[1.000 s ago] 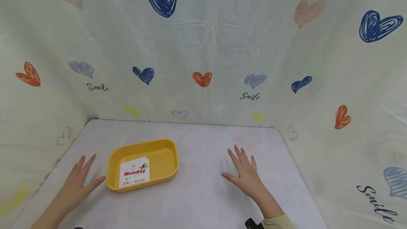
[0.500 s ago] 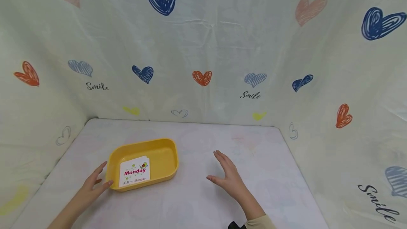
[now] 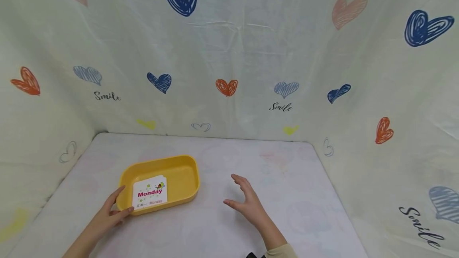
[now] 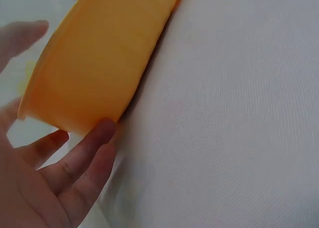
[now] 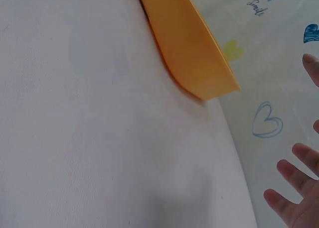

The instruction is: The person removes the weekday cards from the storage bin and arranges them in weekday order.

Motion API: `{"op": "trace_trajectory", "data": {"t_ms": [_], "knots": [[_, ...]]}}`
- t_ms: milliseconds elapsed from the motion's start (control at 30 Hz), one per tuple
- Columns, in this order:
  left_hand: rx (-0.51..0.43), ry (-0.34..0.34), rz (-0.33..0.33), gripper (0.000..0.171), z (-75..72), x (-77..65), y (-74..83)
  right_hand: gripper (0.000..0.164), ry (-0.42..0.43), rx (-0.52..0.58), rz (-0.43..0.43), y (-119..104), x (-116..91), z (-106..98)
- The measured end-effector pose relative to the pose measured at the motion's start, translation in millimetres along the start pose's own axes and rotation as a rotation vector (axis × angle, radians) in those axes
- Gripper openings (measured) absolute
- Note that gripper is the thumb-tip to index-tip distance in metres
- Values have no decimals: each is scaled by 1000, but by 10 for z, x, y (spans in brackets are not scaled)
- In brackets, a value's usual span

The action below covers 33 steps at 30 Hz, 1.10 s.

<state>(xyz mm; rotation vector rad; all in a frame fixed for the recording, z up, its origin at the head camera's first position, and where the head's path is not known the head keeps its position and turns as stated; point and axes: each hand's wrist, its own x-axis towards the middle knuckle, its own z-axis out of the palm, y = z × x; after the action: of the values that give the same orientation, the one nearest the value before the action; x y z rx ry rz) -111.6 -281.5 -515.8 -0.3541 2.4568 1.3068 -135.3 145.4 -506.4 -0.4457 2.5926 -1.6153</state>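
Observation:
A shallow yellow plastic tray [image 3: 183,190] sits on the left half of the table. Inside its left part lies a white card [image 3: 150,192] printed "Monday" in red, with what look like card edges beneath it. My left hand [image 3: 107,212] is at the tray's left end, thumb and index finger spread at the rim. In the left wrist view, its fingertips [image 4: 103,128] meet the tray's end wall, and the thumb stands apart from it. My right hand [image 3: 251,206] hovers right of the tray with fingers spread and holds nothing; a gap separates it from the tray.
The table [image 3: 215,234] has a pale cloth and rounded far corners. A white curtain [image 3: 251,59] with printed hearts and "Smile" words encloses its back and sides. A dark device [image 3: 252,255] shows by the right sleeve.
My left hand has moved right, from beside the tray to its left end. My right hand has come left, nearer the tray, its fingers closer together. The tray has stayed on the table.

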Motion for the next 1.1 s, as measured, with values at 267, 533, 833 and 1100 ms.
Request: {"op": "trace_trajectory", "data": {"t_ms": [267, 533, 833, 1100], "knots": [[-144, 22, -9, 103, 74, 6, 43, 69, -36, 65, 20, -72, 107, 176], [-208, 69, -28, 97, 123, 23, 104, 65, -91, 104, -22, -176, 228, 312], [-260, 109, -18, 94, 247, 89, 187, 64, -98, 140, -22, -298, 367, 424], [-275, 92, 31, 94, 301, 212, 276, 68, -80, 180, -41, -331, 507, 508]]}}
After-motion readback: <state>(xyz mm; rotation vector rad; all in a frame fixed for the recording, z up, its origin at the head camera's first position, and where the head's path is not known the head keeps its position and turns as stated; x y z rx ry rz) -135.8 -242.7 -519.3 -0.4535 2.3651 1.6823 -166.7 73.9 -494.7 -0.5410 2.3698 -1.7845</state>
